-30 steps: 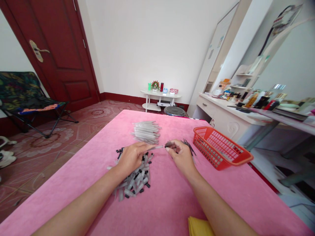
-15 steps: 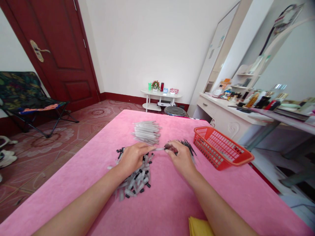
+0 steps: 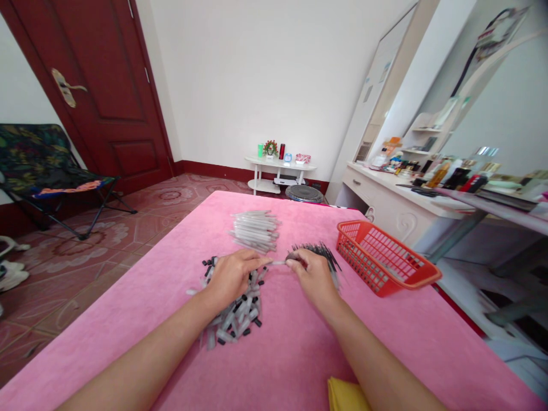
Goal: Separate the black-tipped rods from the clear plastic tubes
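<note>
A thin translucent pen barrel stretches level between my two hands, just above the cloth. My left hand pinches its left end, thumb and forefinger together. At the other end, the fingers of my right hand are closed round it and hide the tip. Under and in front of my left hand lies a heap of short clear pen caps with black ends. Beyond the hands is a stack of pale pen barrels. Thin black pen refills lie behind my right hand, which partly covers them.
A pink cloth covers the table. To the right stands a red plastic basket. Folded yellow material lies by my right forearm at the near edge. A cluttered dressing table is farther right, a folding chair left.
My right fingers have shifted slightly and now cover the dark end that showed at the barrel's right side. The left hand has hardly moved.
</note>
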Tool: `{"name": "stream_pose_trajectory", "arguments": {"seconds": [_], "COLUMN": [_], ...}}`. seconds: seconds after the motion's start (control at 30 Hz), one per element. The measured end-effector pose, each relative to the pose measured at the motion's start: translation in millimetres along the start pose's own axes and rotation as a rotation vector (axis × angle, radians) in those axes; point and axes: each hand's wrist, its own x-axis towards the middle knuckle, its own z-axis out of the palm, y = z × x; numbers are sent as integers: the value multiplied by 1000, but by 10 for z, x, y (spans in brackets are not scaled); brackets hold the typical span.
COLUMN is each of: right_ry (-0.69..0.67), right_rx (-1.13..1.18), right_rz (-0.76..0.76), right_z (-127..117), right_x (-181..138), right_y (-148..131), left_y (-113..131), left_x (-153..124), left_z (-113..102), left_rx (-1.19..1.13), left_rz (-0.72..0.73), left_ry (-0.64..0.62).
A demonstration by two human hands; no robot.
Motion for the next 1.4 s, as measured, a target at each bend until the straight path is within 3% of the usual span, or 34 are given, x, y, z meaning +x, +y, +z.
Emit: {"name": "stream_pose_trajectory", "arguments": {"seconds": [0.2, 0.37, 0.87, 1.0, 1.4], "right_ry": [-58, -67, -187, -139, -185], "right_rx": [-132, -53, -135, -113, -146], "right_rz": [103, 57, 99, 65, 48], "right_z": [-22, -35, -76, -79, -80], "right_x": [-10, 23, 12, 13, 11], "right_y": [38, 64, 37, 38, 6], "left_y": [29, 8, -11, -16, -23], "left_x": [6, 5, -4, -3, -1], "left_z": [-16, 0, 11, 11, 13], "left_rx": [-8, -24, -38, -46, -56], "left_rz": [10, -25, 23, 8, 25], "left_ry": [8, 43, 21, 27, 53]}}
